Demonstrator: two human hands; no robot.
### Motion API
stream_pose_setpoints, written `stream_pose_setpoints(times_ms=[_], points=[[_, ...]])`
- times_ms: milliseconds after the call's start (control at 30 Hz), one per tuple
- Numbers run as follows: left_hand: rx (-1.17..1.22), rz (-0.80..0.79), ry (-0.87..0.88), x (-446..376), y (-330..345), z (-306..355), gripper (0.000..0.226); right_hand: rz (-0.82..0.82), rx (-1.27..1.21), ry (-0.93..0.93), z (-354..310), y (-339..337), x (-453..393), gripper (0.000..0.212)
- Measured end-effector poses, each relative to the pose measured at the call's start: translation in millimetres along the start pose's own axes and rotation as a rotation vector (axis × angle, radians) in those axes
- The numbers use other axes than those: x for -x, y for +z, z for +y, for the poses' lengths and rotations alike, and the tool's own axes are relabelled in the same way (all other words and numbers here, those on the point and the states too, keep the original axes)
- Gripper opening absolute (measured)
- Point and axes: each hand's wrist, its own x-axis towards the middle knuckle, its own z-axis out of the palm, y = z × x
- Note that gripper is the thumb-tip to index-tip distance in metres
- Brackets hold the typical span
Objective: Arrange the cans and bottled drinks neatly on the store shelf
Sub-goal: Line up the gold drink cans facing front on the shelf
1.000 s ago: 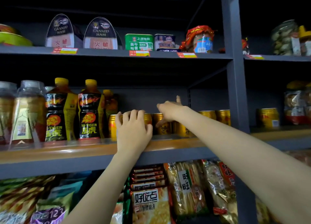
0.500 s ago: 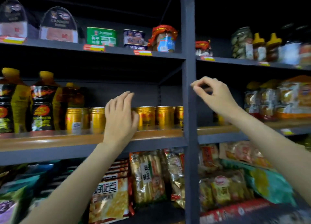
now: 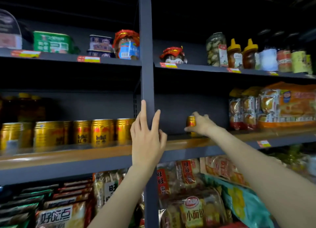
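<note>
You can read "RedBull" in red, with Chinese characters below it, on two of the gold cans (image 3: 102,132) on the wooden middle shelf (image 3: 68,155). Below, the yellow snack bag (image 3: 193,210) reads "小面包", the cracker packet (image 3: 56,215) reads "好吃点", and the red strips on the rice cracker packs (image 3: 161,180) read "旺旺". The green tin (image 3: 51,42) and the price tags (image 3: 89,59) on the top shelf carry print too blurred for you to make out.
</note>
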Motion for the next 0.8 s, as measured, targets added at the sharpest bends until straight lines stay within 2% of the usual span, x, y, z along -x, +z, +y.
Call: stream_pose_setpoints(times_ms=[100,167,300,500,567,633,800], points=[[-0.05,0.019,0.0,1.5,-0.7,1.1,0.047,0.146,-0.108,0.063,-0.8,9.8,-0.1,0.062],[-0.074,0.013,-0.001,2.4,-0.9,1.5,0.047,0.221,-0.233,0.021,2.9,10.2,5.2,0.052],[-0.106,-0.005,-0.024,1.7,-4.8,-0.3,0.048,0.443,-0.502,-0.227,-2.1,-7.2,29.4,0.049],[-0.048,-0.043,0.007,-0.5,-19.9,-3.1,0.055,0.655,-0.626,-0.624,-42.6,-60.0,78.7,0.053],[-0.034,-0.023,0.041,-2.3,-38.3,-21.7,0.055,0.651,-0.689,-0.758,-68.7,-67.7,93.4,0.053],[-0.046,0.01,0.003,-6.8,-63.2,-52.5,0.055,0.572,-0.742,-0.846,-103.2,-66.5,102.8,0.049],[-0.238,0.025,-0.135,-15.2,-126.7,-158.2,0.055,0.308,-0.749,-0.876,-201.4,-25.7,106.6,0.047]])
